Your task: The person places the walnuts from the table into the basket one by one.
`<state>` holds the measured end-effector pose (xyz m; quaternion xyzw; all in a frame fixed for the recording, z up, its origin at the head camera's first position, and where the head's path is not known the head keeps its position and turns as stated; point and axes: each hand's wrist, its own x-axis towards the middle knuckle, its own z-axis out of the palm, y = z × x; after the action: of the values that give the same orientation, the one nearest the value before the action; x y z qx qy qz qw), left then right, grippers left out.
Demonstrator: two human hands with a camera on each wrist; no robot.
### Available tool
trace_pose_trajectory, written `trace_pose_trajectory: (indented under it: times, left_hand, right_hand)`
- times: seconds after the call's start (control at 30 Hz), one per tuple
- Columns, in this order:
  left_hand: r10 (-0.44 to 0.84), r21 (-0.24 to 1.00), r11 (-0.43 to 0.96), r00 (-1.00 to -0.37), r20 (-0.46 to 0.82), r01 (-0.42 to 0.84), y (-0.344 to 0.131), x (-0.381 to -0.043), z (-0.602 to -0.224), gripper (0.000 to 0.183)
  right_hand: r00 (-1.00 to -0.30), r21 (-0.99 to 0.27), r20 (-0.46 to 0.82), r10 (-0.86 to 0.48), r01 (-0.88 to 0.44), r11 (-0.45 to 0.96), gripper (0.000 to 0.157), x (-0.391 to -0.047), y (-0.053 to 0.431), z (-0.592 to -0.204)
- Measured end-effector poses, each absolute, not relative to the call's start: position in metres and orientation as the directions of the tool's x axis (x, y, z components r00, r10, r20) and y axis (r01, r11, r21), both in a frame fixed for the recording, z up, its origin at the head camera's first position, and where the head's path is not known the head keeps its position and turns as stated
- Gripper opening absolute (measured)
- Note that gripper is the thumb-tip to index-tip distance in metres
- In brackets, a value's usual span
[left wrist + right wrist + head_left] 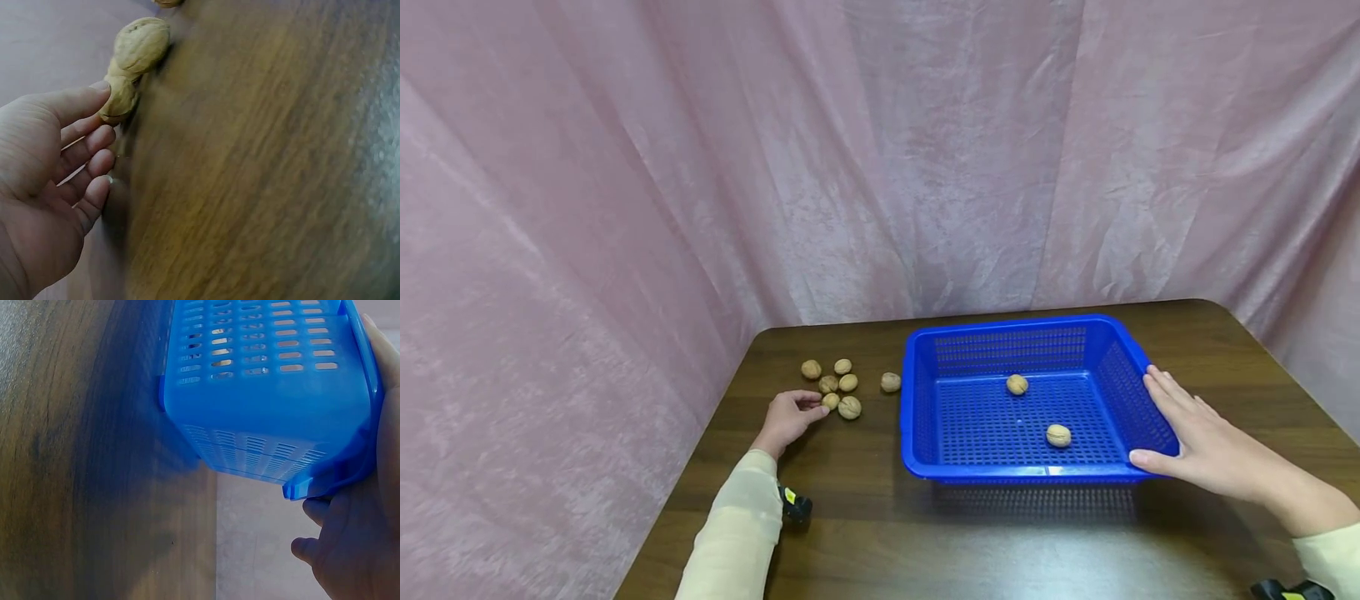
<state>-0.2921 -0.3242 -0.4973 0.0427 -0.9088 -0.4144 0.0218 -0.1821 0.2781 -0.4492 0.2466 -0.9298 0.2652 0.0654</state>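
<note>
In the head view my left hand [787, 419] is at the near edge of a loose group of walnuts. Its thumb and index finger pinch one walnut [831, 402], low at the tabletop. A larger walnut [850, 407] lies right beside that one; in the left wrist view this neighbouring walnut [142, 45] overlaps the pinched one. On the right, my right hand [1210, 442] rests with extended fingers along the right rim of a blue plastic basket [1000, 472], thumb at its near corner. Two walnuts, one farther back [1017, 384] and one nearer [1058, 435], lie inside the basket.
Several more walnuts [811, 369] lie behind my left hand, and a single walnut [890, 382] sits just left of the basket. All stand on a brown wooden table [865, 533]. Pink curtains [880, 167] hang behind and to the left of it.
</note>
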Motion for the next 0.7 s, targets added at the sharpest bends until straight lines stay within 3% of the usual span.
trace_pose_trajectory:
  times: [0.7]
  left_hand:
    - [-0.109, 0.624, 0.782, -0.985, 0.134, -0.001, -0.311, -0.3, -0.509, 0.036]
  right_hand:
    - [-0.88, -0.456, 0.245, -0.408, -0.476, 0.752, 0.102, -0.184, 0.28, -0.452]
